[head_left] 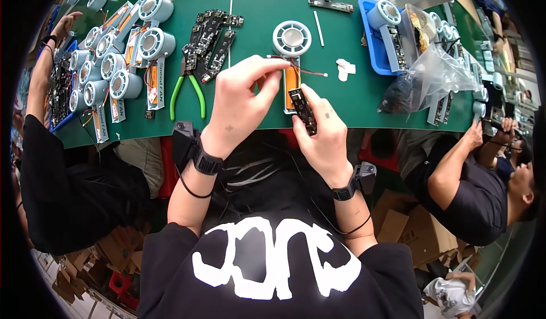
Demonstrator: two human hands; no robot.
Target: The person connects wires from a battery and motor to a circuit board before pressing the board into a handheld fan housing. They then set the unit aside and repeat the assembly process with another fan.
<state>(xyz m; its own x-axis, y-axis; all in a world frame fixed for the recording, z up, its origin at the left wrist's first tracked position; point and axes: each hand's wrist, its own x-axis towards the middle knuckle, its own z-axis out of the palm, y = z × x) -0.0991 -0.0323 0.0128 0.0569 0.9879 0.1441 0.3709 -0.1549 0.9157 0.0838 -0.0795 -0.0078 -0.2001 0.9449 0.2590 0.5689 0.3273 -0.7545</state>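
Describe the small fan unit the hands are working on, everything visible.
The fan unit lies flat on the green table: a round pale-blue head with a white centre, and a handle whose open side shows an orange cell. Thin red wires trail right. The left hand pinches at the handle's top; the right hand holds a dark circuit board against its lower end.

A long green-topped workbench (250,0) stretches ahead of the hands and away to both sides. Below them, brown cardboard boxes (421,239) crowd the floor, with more cardboard (108,256) lower left.
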